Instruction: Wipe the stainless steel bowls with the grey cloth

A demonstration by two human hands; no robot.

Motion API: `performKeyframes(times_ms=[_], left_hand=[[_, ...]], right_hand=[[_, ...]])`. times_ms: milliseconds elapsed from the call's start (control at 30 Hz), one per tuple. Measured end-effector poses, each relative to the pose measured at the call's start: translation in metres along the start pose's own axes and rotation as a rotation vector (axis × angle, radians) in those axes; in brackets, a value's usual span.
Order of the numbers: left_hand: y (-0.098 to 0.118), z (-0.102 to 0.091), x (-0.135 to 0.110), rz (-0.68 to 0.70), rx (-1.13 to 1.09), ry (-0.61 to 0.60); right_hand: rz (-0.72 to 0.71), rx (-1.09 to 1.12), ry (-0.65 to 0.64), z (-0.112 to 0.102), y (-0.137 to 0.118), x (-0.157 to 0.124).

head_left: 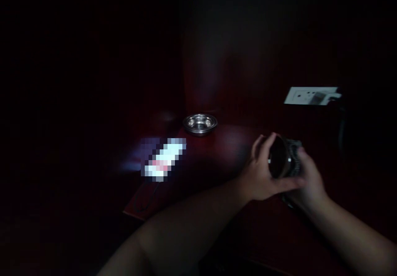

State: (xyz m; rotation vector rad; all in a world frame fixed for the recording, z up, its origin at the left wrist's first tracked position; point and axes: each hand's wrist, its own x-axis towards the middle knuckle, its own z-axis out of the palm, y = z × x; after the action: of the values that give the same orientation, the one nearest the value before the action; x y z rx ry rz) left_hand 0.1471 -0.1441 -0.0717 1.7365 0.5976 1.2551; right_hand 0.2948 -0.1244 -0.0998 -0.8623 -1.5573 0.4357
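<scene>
You have a dark, glossy, round-faced object with a textured side (279,158) between your two hands, over the right part of the dark red tabletop (228,156); its rounded face is turned partly toward you. Your left hand (259,176) is curled around the near-left side, fingers over the top and thumb along the lower edge. Your right hand (312,181) holds the far-right side against the textured band, though you can't see from here where all its fingers go.

The shine hints at glass or hard plastic (the gloom won't settle which), so treat it as stiff, perhaps breakable, and slick on the smooth face. It's probably light enough to lift easily, but its weight can't be read here. The textured side looks like the surest place to grip; keep pressure off the glossy face.

A shiny silver metal bowl (200,126), round and shallow, sits toward the back, well apart from your hands. Nearer the table's left edge lies a bright, blurred-out rectangular screen (167,158). A white rectangular socket panel (302,96) shows beyond your right hand.
</scene>
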Motion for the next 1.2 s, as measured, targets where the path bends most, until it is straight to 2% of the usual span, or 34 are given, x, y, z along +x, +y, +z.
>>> performKeyframes(times_ms=[67, 100, 167, 300, 400, 567, 800, 1033, 1200], left_hand=[[-0.006, 0.006, 0.003, -0.056, -0.179, 0.017], [-0.009, 0.008, 0.005, -0.071, -0.266, 0.031], [-0.014, 0.013, 0.008, -0.123, -0.435, 0.063], [-0.016, 0.015, 0.013, -0.323, -0.777, 0.069], [-0.011, 0.011, 0.016, -0.39, -0.909, 0.051], [-0.007, 0.004, 0.016, -0.508, -0.998, 0.025], [-0.011, 0.001, 0.015, -0.591, -1.071, 0.031], [-0.008, 0.003, 0.015, -0.529, -1.119, 0.063], [-0.017, 0.01, 0.011, -0.429, -0.954, 0.108]], right_hand=[[0.133, 0.054, 0.073, 0.003, -0.006, -0.001], [0.138, 0.029, 0.059, 0.004, -0.009, -0.001], [0.082, -0.037, 0.007, 0.005, -0.017, 0.0], [-0.104, -0.178, -0.107, 0.001, -0.028, 0.006], [-0.229, -0.253, -0.163, -0.003, -0.028, 0.011], [-0.253, -0.261, -0.225, -0.008, -0.022, 0.015], [-0.222, -0.194, -0.225, -0.011, -0.018, 0.017], [-0.219, -0.231, -0.223, -0.01, -0.02, 0.016], [-0.203, -0.264, -0.207, -0.005, -0.024, 0.012]])
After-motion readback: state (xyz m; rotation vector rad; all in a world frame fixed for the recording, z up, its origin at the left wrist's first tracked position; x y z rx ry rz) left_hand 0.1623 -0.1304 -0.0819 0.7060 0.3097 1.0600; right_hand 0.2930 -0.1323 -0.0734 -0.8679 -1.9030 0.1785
